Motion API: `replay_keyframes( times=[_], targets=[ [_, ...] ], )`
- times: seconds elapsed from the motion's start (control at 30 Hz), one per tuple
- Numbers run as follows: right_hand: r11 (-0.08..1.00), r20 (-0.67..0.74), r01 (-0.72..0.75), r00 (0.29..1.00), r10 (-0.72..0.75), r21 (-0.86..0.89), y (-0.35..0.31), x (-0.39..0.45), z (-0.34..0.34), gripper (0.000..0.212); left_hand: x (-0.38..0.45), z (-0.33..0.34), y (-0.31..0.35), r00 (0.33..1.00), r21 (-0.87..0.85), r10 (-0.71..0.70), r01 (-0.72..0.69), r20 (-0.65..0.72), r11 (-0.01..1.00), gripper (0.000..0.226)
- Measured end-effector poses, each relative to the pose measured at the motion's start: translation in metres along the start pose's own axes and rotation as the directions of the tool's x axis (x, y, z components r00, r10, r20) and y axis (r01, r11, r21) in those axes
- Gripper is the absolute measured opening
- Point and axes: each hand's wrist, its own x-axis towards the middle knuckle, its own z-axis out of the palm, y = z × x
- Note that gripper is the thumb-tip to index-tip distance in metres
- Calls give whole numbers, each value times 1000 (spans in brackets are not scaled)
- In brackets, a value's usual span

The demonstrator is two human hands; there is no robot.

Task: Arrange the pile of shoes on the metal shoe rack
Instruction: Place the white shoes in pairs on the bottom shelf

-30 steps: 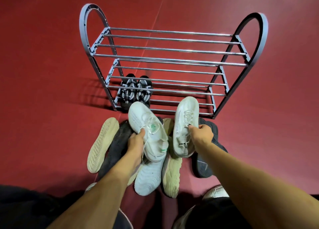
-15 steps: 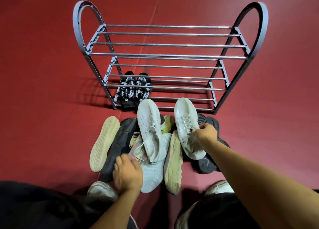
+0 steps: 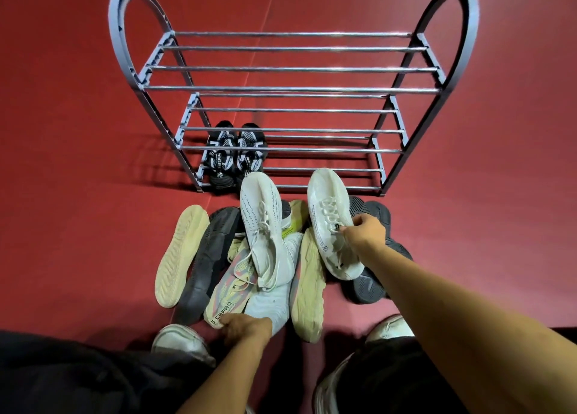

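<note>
The metal shoe rack (image 3: 290, 88) stands on the red floor, its upper shelves bare. A black-and-white pair of shoes (image 3: 235, 157) sits at the left of its bottom shelf. In front lies the pile of shoes. My right hand (image 3: 363, 231) grips a white knit sneaker (image 3: 331, 220) by its laces, toe toward the rack. A second white sneaker (image 3: 265, 229) lies loose on top of the pile. My left hand (image 3: 243, 327) grips the near end of a grey, pink and yellow patterned insole (image 3: 232, 288) sticking out of the pile.
The pile also holds a cream-soled shoe (image 3: 181, 254), a black-soled shoe (image 3: 207, 260), a yellowish-soled shoe (image 3: 309, 285) and dark shoes (image 3: 371, 282) on the right. My own feet in white shoes (image 3: 181, 343) and dark trousers fill the bottom edge.
My left hand let go of its white sneaker, which now lies on the pile, and dropped to the patterned insole's near end. My right hand keeps its sneaker, lowered slightly.
</note>
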Motion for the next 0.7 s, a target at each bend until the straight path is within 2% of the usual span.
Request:
replay_keyframes(
  times=[0.07,0.13,0.17,0.2,0.23,0.3,0.37,0.43,0.47,0.53,0.63,0.7],
  targets=[
    [1000,1,-5,1000,5,-3,0,1,1,14,21,10,3,993,-183,-21,43,116,982,110],
    [1000,5,-8,1000,8,-5,1,3,1,12,79,36,-6,974,-354,19,63,224,933,138],
    [1000,6,-11,1000,11,-5,0,3,0,11,96,44,-10,967,-411,49,60,250,910,140],
    [1000,1,-11,1000,11,-3,-1,3,0,10,98,47,-9,960,-436,54,75,276,897,124],
    [1000,-7,-12,1000,12,1,-1,5,-1,11,79,40,-4,953,-448,83,60,292,892,96],
    [1000,-27,-8,1000,9,21,-3,6,-2,12,-15,-6,26,923,-436,215,-58,319,898,53],
    [999,-52,7,999,-5,46,-6,5,-3,14,-52,-25,52,912,-370,335,-234,238,899,37],
    [998,-63,15,998,-10,66,-8,4,-6,16,-74,-38,81,899,-410,388,-281,205,868,34],
    [998,-60,14,998,-11,65,-7,4,-7,16,-80,-43,94,892,-492,388,-236,232,838,28],
    [999,-47,20,999,-19,29,-5,2,-11,13,-88,-57,121,850,-649,372,-47,374,759,14],
    [998,-15,50,999,-51,-50,2,-2,-12,17,-96,-85,146,745,-796,407,268,528,543,20],
    [995,0,67,998,-67,-78,2,-6,-13,13,-95,-94,154,708,-837,477,313,521,449,26]
  ],
)
